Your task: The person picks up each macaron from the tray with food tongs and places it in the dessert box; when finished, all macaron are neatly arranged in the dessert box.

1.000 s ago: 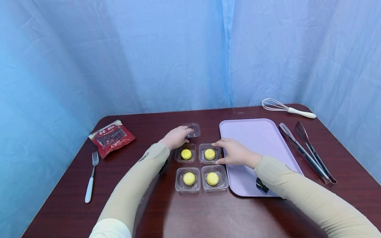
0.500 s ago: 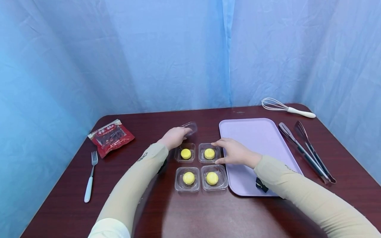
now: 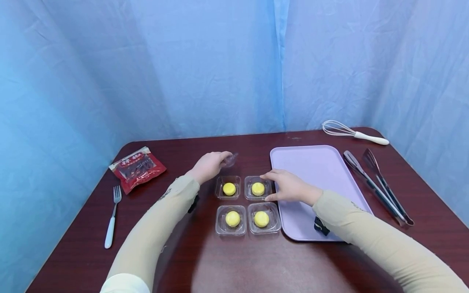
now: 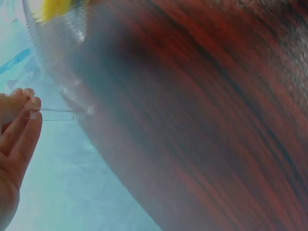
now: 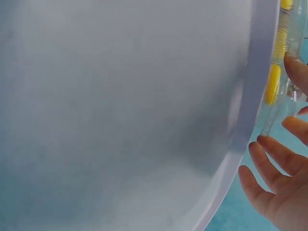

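Note:
My left hand [image 3: 209, 167] pinches a clear plastic lid [image 3: 230, 160] by its edge, above the table behind the back left container. In the left wrist view the lid [image 4: 60, 114] is see-through and tilted, between thumb and fingertips. Several square clear plastic containers stand in two rows, each with a yellow round macaron-like piece inside. My right hand [image 3: 289, 186] reaches over the tray's left edge, thumb and fingers spread at the right side of the back right container [image 3: 248, 196]. In the right wrist view its fingers [image 5: 276, 154] are extended and loosely bent beside that clear wall.
A lilac tray [image 3: 311, 158] lies right of the containers. Beyond it lie tongs [image 3: 379, 189] and a white whisk [image 3: 355, 134]. At the left are a red food packet [image 3: 138, 169] and a fork [image 3: 112, 217] with a pale handle. Blue curtains [image 3: 205, 69] surround the table.
The left hand has lifted the lid, tilted it and drawn it slightly left and back, uncovering more of the back left container. The right hand stays in place.

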Motion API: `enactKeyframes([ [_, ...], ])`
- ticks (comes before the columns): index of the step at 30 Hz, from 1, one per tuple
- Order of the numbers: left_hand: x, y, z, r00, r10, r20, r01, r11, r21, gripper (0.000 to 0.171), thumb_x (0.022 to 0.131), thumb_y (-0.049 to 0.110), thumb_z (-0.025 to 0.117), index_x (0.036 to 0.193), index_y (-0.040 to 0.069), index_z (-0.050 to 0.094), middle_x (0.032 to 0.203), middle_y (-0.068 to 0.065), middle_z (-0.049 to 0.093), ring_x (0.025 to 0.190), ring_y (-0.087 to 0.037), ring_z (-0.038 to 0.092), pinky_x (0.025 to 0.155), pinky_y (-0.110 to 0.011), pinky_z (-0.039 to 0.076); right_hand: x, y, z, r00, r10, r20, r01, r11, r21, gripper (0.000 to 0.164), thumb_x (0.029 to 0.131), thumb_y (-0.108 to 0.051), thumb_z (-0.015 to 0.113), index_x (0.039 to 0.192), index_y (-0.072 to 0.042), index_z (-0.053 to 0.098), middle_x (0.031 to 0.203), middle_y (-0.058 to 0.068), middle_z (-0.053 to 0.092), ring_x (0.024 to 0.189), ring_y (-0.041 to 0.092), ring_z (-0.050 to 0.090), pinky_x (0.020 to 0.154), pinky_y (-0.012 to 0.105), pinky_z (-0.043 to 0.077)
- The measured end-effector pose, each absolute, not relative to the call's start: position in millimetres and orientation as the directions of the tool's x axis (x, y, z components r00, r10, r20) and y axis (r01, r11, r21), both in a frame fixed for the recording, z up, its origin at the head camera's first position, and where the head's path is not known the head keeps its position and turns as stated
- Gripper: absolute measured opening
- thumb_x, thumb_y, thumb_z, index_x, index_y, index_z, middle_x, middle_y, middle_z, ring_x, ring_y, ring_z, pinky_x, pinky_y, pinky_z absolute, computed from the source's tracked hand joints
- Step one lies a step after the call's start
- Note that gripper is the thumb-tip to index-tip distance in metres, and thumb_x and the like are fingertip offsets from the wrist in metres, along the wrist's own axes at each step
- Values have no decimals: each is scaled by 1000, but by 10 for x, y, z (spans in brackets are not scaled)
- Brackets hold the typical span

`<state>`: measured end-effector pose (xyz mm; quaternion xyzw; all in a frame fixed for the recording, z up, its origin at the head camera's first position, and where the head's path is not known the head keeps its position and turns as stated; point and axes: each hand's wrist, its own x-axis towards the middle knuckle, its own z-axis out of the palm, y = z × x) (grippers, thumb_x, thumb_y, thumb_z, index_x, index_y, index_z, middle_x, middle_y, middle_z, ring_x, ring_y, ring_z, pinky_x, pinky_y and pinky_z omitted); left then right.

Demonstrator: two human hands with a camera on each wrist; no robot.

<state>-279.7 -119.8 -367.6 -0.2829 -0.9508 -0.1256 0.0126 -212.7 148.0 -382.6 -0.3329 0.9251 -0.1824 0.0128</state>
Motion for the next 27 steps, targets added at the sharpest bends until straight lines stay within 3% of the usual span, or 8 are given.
enactKeyframes([
  [7,-2756,-1300,-3580,-860,487,150,509,802,314,37,93,1,55,130,7,54,104,-9,69,95,-21,66,83,-35,53,-2161,1464,-3824,-767,-639,64,-618,707,-344,63,76,-29,77,127,2,55,123,20,58,116,36,54,100,48,42],
  [14,-2706,-1415,-3531,-900,400,174,430,752,500,42,93,2,56,134,9,50,105,-9,67,99,-23,64,82,-36,53,-2190,1448,-3809,-769,-637,46,-613,716,-336,66,77,-29,77,130,2,53,124,23,56,115,37,53,99,49,42],
  [19,-2663,-1449,-3541,-918,349,188,380,644,663,44,93,-1,54,136,7,48,103,-13,67,96,-24,66,78,-36,53,-2203,1443,-3813,-768,-639,46,-616,717,-327,68,76,-30,77,131,1,52,124,24,55,115,38,53,99,50,42],
  [27,-2553,-1444,-3550,-942,301,145,268,420,867,48,93,-2,54,139,3,42,106,-23,65,94,-31,66,84,-38,55,-2217,1400,-3751,-781,-619,86,-603,712,-359,69,77,-33,77,133,-1,51,126,24,54,117,38,52,100,50,41],
])
